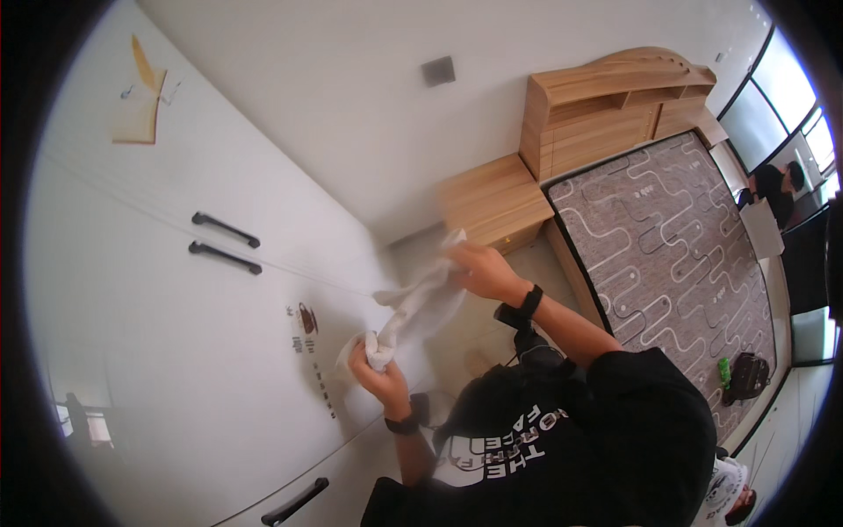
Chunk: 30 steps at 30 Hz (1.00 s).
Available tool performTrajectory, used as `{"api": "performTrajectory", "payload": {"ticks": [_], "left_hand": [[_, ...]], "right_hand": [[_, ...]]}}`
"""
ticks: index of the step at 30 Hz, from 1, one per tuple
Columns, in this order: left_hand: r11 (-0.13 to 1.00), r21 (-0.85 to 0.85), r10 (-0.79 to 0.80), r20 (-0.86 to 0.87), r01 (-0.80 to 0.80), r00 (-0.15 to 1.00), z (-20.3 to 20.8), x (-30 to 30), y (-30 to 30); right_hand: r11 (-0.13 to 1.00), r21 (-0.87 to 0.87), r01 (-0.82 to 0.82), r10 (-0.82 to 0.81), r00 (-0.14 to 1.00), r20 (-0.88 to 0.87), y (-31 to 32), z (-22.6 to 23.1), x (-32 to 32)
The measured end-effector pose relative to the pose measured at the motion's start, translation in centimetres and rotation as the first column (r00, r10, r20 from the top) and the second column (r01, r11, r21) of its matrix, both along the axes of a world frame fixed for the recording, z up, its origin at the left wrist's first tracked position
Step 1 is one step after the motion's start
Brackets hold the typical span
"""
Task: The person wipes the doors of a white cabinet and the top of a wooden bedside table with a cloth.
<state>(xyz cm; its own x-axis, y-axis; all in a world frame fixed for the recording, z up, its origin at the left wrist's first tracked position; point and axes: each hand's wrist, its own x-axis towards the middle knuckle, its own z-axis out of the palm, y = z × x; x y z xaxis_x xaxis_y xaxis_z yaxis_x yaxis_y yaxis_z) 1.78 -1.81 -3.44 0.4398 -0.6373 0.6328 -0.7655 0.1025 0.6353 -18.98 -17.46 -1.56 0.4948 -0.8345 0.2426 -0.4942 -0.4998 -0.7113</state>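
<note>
Against the white wardrobe doors [176, 290], I hold a soft white cotton cloth [420, 307] stretched between my hands. My left hand [376, 362] is clenched round its bunched lower end, my right hand [481, 268] pinches the upper corner. It looks light and limp, best gripped at the ends.

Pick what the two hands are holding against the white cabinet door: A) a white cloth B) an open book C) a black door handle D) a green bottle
A: the left hand grips a bunched end of the white cloth and the right hand holds its other end, stretched between them in front of the white cabinet door.
</note>
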Motion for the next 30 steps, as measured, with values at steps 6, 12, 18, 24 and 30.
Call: {"api": "performTrajectory", "payload": {"ticks": [6, 12, 18, 24, 30], "left_hand": [[0.977, 0.112, -0.196, 0.162, 0.179, 0.967, 1.5, -3.9, -5.8], [0.928, 0.283, -0.298, 0.166, 0.244, 0.940, 0.5, -8.7, -12.1], [0.816, 0.410, -0.435, -0.029, 0.407, 0.900, -3.5, -12.6, -16.8], [0.636, 0.657, -0.366, -0.205, 0.405, 0.908, -11.6, -13.1, -20.5], [0.603, 0.733, -0.221, -0.226, 0.315, 0.949, -20.7, -14.4, -24.2]], "right_hand": [[1.000, 0.003, 0.014, -0.014, 0.999, 0.034, -2.3, -0.5, -7.5], [0.983, 0.001, 0.184, -0.184, 0.982, -0.041, -5.9, -3.5, -14.0], [0.966, 0.074, 0.247, -0.240, 0.966, -0.093, -8.4, -6.0, -18.7], [0.877, 0.291, 0.382, -0.374, 0.923, -0.085, -10.7, -12.1, -21.2], [0.750, 0.436, 0.497, -0.465, 0.865, -0.187, -13.0, -22.3, -19.2]]}}
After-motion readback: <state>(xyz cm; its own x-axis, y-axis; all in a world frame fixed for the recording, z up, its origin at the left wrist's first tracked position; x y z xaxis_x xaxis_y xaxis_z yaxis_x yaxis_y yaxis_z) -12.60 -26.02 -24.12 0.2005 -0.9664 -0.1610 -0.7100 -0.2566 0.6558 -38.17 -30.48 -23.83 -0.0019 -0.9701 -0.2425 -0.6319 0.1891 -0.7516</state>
